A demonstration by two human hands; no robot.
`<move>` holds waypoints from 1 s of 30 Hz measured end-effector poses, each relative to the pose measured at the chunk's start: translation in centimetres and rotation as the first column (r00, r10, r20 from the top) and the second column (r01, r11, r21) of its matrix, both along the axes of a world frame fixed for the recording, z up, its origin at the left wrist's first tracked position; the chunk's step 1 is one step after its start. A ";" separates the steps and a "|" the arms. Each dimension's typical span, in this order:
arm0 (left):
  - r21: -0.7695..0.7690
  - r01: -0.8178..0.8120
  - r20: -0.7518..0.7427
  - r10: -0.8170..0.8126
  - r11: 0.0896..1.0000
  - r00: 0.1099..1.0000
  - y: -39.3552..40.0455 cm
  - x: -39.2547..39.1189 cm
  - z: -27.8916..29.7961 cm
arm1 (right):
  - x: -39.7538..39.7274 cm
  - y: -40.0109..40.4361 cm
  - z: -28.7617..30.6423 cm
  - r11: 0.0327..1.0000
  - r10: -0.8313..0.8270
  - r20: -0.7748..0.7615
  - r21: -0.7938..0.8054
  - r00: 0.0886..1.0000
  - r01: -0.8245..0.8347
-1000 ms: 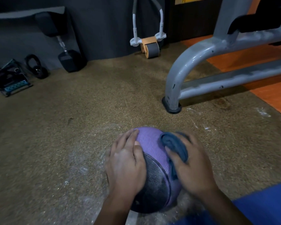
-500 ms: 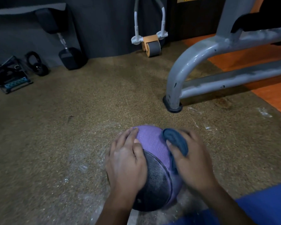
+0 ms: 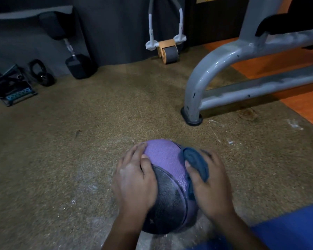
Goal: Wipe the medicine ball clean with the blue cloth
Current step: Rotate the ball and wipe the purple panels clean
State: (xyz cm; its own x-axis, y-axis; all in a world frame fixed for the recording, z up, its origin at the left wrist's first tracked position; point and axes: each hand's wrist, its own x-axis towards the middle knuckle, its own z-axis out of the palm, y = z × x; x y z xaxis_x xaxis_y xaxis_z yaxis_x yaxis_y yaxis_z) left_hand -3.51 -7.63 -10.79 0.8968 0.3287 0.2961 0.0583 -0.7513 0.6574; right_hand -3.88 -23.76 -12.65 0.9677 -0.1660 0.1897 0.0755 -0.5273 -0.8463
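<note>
A purple and black medicine ball (image 3: 167, 179) sits on the brown floor mat in front of me, its black part dusted with white powder. My left hand (image 3: 134, 181) lies spread over the ball's left side, fingers curved to its surface, steadying it. On the ball's right side my right hand (image 3: 210, 184) grips the bunched blue cloth (image 3: 196, 164) and presses it against the purple panel. Part of the cloth is hidden under my palm.
White powder is scattered on the mat (image 3: 79, 141) around the ball. A grey machine frame (image 3: 197, 83) stands to the back right, its foot close behind the ball. An ab roller (image 3: 167, 51), a dumbbell (image 3: 76, 65) and small gear line the back wall. Blue fabric (image 3: 287, 231) lies bottom right.
My right hand with the cloth has slid slightly up and back along the ball's right side. The left hand has stayed in place on the ball.
</note>
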 end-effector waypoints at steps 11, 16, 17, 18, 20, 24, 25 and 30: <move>-0.051 0.013 0.052 -0.011 0.999 0.999 0.9 -0.5 -0.3 | 4.2 0.9 3.1 0.970 0.099 -0.121 -0.208 0.988 -0.123; -0.022 0.002 0.022 -0.002 1.000 1.000 0.8 -0.3 -0.2 | 1.5 1.1 4.0 0.895 0.090 -0.089 -0.430 0.992 -0.120; -0.025 0.013 0.016 -0.012 1.000 1.000 0.8 -0.2 -0.2 | -0.1 1.7 4.5 0.866 0.124 -0.038 -0.483 0.992 -0.127; -0.035 0.031 0.015 -0.030 0.999 0.999 1.0 -0.1 -0.3 | -1.4 2.4 5.0 0.851 0.170 0.011 -0.505 0.985 -0.141; -0.053 0.065 0.022 -0.064 0.997 0.998 1.4 0.1 -0.5 | -2.3 3.6 5.6 0.840 0.249 0.074 -0.513 0.966 -0.177; -0.050 0.037 0.066 -0.033 0.998 0.997 1.2 -0.4 -0.5 | 2.2 3.1 5.4 0.875 0.251 -0.101 -0.403 0.963 -0.270; -0.043 0.031 0.079 -0.028 0.999 0.996 1.0 -0.5 -0.6 | 3.8 2.5 4.9 0.906 0.212 -0.148 -0.341 0.966 -0.251; -0.044 -0.007 0.063 0.009 0.999 0.998 0.6 -0.8 -0.6 | 5.0 1.2 2.8 0.972 0.085 -0.178 -0.201 0.980 -0.121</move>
State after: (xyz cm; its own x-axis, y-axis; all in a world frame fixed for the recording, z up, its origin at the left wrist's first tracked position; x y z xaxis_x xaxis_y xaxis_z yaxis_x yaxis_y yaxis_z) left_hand -4.32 -7.00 -11.37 0.8741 0.3496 0.3372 0.0215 -0.7214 0.6922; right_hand 1.11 -22.52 -9.86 0.9983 -0.0375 0.0438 0.0057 -0.6911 -0.7227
